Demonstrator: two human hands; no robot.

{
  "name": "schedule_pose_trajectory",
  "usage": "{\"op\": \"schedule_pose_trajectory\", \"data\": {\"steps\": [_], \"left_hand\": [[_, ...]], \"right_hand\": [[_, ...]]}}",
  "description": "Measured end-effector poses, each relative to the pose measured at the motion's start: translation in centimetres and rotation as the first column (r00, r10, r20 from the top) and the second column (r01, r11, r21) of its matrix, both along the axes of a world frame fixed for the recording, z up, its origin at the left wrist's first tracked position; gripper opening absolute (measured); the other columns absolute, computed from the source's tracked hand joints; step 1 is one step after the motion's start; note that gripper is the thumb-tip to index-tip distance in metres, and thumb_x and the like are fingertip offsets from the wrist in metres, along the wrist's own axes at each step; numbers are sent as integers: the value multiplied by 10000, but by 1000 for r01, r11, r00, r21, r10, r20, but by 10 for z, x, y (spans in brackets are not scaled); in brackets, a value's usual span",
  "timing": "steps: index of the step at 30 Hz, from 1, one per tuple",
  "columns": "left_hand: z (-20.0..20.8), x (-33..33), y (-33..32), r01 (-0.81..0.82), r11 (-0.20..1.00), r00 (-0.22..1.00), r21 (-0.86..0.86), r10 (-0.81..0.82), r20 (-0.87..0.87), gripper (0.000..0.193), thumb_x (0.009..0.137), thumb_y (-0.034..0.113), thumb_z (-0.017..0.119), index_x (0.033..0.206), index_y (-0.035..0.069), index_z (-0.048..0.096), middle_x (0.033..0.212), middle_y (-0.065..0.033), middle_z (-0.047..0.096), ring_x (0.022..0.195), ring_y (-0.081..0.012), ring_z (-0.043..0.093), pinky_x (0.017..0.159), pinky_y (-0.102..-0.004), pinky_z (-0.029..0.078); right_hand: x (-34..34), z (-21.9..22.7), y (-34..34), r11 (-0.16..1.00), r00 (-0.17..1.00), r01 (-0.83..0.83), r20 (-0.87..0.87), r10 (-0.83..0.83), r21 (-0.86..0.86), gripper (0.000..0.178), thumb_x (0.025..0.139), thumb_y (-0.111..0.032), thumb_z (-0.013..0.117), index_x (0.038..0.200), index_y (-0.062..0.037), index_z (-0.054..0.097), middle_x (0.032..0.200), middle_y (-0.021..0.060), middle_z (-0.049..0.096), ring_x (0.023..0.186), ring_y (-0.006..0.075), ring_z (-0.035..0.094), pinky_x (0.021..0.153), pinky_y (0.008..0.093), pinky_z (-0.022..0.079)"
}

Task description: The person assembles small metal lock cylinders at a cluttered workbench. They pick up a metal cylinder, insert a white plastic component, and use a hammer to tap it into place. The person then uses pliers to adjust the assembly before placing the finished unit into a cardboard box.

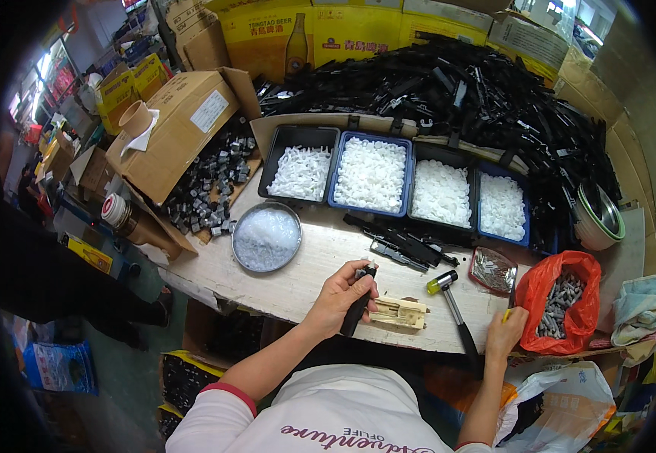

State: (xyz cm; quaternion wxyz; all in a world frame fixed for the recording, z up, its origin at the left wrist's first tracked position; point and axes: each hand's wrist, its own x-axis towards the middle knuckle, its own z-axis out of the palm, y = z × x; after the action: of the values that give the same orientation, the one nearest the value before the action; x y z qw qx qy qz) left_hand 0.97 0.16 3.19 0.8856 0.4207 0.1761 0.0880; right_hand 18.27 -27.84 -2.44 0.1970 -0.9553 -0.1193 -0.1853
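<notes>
Black plastic bar (358, 300): your left hand (341, 296) is gripping it closed, standing it beside the wooden jig (399, 312) at bench centre for steadiness. At three o'clock, your right hand (506, 332) is pinching a slim tool by the hammer (452, 306).

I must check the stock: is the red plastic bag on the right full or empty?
Partly full: the red plastic bag stands open, with many small grey cylindrical parts inside.

Even overhead light, bright and soft-shadowed. Glare on the round metal dish (267, 237). Strong fisheye bending; corners black, rim slightly blurred.
</notes>
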Motion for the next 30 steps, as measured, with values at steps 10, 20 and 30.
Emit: {"op": "schedule_pose_trajectory", "data": {"steps": [10,20,30], "left_hand": [[-1,-18,-16,128,928,988,350,-87,-129,269,903,180,492,1141,54,491,706,-9,543,587,-55,534,511,-170,441],[-1,-29,-16,78,842,990,534,-4,-139,309,851,205,579,1102,25,564,767,-25,603,560,-59,522,505,-198,450],[-9,-32,-17,-38,499,991,866,128,-30,280,823,143,589,1058,-5,551,695,-111,606,529,-184,577,504,-270,456]], "right_hand": [[-79,69,76,628,599,-572,-253,759,528,98,808,-64,549,793,33,547,747,84,514,635,153,499,586,269,390],[-93,75,104,509,407,-767,-317,856,391,184,783,-94,593,792,82,540,965,204,548,901,348,512,778,390,415],[-98,73,109,507,370,-785,-387,844,355,143,791,-76,576,812,60,536,829,173,529,777,340,528,674,387,430]]}}
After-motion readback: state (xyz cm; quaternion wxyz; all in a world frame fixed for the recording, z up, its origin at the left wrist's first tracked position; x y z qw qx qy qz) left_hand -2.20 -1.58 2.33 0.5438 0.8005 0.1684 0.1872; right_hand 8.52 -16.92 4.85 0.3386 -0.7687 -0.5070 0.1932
